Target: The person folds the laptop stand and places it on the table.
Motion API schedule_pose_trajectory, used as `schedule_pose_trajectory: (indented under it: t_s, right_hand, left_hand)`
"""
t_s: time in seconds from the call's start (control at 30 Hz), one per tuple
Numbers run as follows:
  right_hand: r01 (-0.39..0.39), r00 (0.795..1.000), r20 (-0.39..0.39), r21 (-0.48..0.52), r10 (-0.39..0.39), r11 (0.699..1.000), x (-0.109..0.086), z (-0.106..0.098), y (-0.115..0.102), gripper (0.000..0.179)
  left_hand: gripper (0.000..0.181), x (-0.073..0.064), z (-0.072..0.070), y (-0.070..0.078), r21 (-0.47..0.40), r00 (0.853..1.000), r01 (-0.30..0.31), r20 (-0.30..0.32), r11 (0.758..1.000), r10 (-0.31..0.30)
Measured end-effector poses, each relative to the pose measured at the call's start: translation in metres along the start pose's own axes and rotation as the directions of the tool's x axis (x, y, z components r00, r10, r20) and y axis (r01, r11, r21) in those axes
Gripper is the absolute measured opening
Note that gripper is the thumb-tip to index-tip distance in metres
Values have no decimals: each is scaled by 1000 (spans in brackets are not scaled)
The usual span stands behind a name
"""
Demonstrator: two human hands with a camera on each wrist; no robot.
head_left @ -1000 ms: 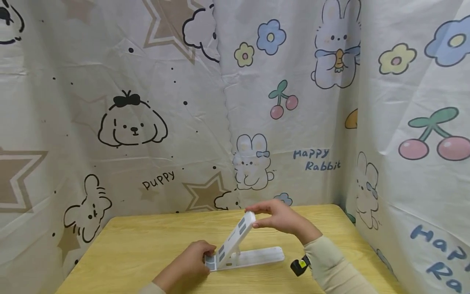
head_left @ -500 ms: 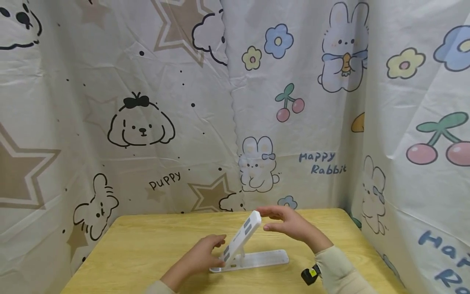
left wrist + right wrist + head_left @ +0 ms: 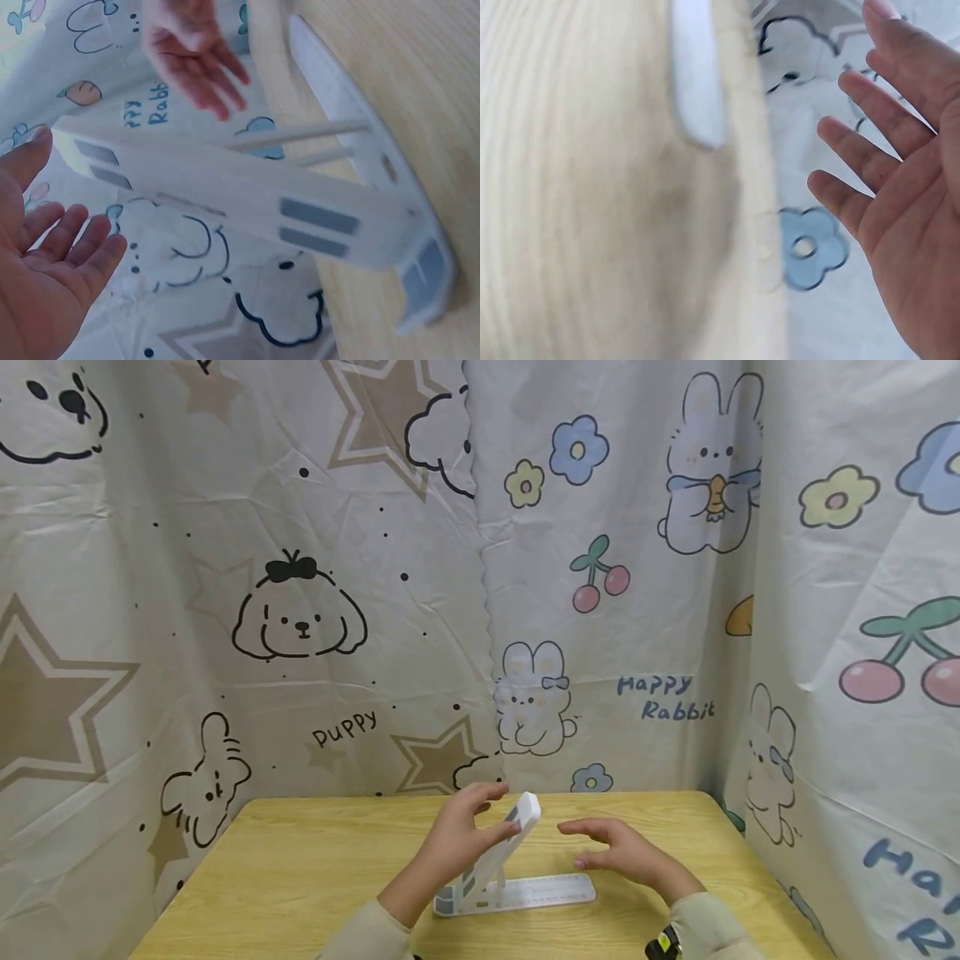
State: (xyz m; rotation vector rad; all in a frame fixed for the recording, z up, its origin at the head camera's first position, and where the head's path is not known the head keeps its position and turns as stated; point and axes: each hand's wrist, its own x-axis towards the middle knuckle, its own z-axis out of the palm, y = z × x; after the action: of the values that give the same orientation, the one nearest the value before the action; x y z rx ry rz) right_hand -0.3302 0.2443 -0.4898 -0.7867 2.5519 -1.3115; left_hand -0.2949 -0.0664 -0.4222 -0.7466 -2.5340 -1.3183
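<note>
left wrist: white stand [image 3: 247, 199], two struts [image 3: 307, 135] | right wrist: stand's tip [image 3: 699, 105]

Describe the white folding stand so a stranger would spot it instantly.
Start with the yellow wood table before the printed curtain. Around its middle, by the left hand, sits the white folding stand. Unlike the hand, it is a stiff white V: a sloping panel with grey pads, propped over a flat base.

Smooth white plastic is seen in the stand [image 3: 551, 890] at lower centre, inset with matt grey pads [image 3: 320, 216]. Wood grain is shown by the smooth tabletop [image 3: 315, 860] across the bottom. The upper frame is filled by a creased, faintly glossy cloth curtain [image 3: 420, 610].
</note>
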Motion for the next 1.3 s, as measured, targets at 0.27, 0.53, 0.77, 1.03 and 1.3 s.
schedule_pose_trajectory:
  t_s: [0.27,0.53,0.77,1.03,1.3]
  right_hand:
    - [-47,997,69,59,43,997,-5,5,32,56]
    - [-106,987,131,72,96,992,-4,9,41,63]
    - [-101,985,141,-21,103,995,-1,9,50,50]
    - [-78,989,120,-58,84,995,-9,13,44,40]
    - [-76,987,136,-92,88,993,-22,15,39,36]
  left_hand:
    - [60,16,17,9,4,1000,6,12,1000,-6]
    - [41,20,19,15,-41,1000,14,10,999,-14]
    - [49,19,16,20,-23,997,63,49,998,-62]
    - [45,21,16,18,4,996,7,84,1000,-8]
    - [48,25,14,8,-36,986,-85,143,996,89]
